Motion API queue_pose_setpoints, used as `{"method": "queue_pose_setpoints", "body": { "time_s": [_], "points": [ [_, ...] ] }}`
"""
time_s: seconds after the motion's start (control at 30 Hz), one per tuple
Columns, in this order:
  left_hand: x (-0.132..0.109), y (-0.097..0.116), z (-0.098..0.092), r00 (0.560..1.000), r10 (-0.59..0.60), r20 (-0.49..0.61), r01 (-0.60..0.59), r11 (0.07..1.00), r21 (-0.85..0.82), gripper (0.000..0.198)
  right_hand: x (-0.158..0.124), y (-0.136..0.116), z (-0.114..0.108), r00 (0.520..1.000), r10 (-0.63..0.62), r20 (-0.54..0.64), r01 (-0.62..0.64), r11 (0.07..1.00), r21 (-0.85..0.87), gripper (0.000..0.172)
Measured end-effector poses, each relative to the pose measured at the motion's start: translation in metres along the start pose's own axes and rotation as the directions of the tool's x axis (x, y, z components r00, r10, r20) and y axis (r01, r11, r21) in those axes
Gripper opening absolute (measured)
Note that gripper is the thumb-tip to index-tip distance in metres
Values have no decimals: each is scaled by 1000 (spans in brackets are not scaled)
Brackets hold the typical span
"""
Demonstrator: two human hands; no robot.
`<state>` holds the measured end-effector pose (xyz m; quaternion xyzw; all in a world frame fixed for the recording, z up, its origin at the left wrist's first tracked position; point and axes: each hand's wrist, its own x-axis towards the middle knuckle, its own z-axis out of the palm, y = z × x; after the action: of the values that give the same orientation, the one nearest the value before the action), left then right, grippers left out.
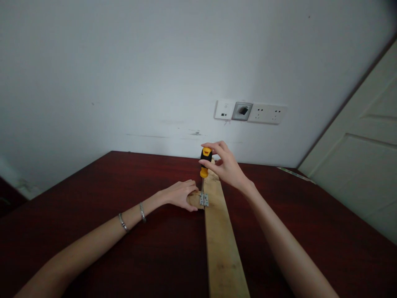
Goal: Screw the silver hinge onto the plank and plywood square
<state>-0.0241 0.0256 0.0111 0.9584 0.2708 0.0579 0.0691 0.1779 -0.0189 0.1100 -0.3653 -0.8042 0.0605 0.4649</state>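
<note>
My right hand (226,163) grips the yellow and black handle of a screwdriver (205,159), thumb and fingers closed around it. The screwdriver stands almost upright, its shaft running down to a silver metal hinge (204,199). That hinge bridges a long pale wooden board (221,240) and a short wooden block (194,200) lying against the board's left side. My left hand (182,194) is closed on the short block, fingers at its far edge and thumb at its near edge. Any screw under the screwdriver tip is too small to make out.
The dark red wooden table (149,248) meets a pale wall (124,74) at its far edge. Wall sockets (266,113) sit above the table at the right. A thin flat strip (294,174) lies near the far right edge, close to a white panelled door (362,165).
</note>
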Motion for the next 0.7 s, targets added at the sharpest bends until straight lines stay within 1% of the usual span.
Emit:
{"method": "queue_pose_setpoints", "body": {
  "time_s": [0.1,0.17,0.33,0.4,0.6,0.63,0.7],
  "points": [
    [0,0,-1,1000,4,6,-4,1000,-3,58,0,-1,-8,999,-29,39,26,997,72,39],
    [0,1,-1,1000,11,8,-11,1000,1,57,0,2,-11,998,-39,42,35,995,92,39],
    [0,1,-1,1000,22,-3,-22,1000,-1,57,0,7,-7,998,-11,-68,19,994,111,32],
    [0,0,-1,1000,24,-3,-24,1000,-9,57,0,6,-7,997,-1,-82,10,994,113,31],
    [1,-1,0,1000,25,6,-24,999,-22,58,2,5,-14,1000,-1,15,-2,972,235,28],
    [1,-1,0,1000,25,6,-25,999,-24,57,2,6,-13,1000,3,8,-5,971,241,28],
    [1,-1,1,1000,27,1,-27,999,-25,57,2,9,-9,999,21,-48,-9,969,245,28]
  ]
}}
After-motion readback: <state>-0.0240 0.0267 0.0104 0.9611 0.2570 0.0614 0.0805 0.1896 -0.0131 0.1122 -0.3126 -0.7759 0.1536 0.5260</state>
